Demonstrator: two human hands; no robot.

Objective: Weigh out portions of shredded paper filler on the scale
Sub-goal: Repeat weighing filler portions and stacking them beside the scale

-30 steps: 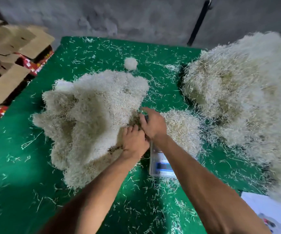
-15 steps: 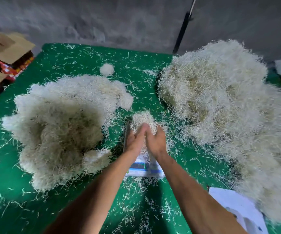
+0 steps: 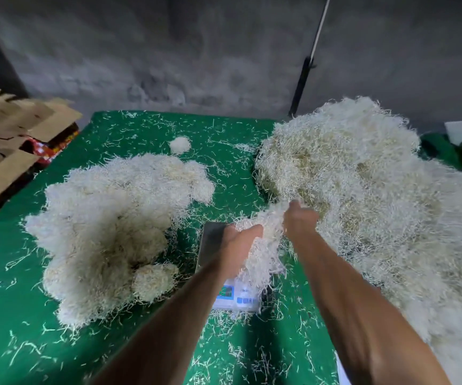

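A small digital scale (image 3: 213,245) with a steel platform and a pale front panel sits mid-table. Over it my left hand (image 3: 239,240) and my right hand (image 3: 299,219) hold one clump of shredded paper filler (image 3: 266,240) between them, lifted above the platform and trailing strands over the display. A big heap of filler (image 3: 363,190) rises at the right, right behind my right hand. A lower, spread heap of filler (image 3: 107,223) lies to the left of the scale.
Green cloth (image 3: 15,329) covers the table, littered with loose strands. A small tuft (image 3: 179,145) lies toward the back. Open cardboard boxes (image 3: 10,140) stand off the left edge. A grey wall and a black pole (image 3: 302,81) are behind. White paper (image 3: 341,370) lies at the bottom right.
Both hands have lifted a clump off the scale area and carried it up and right, toward the big heap. The view has tilted up and shifted right.
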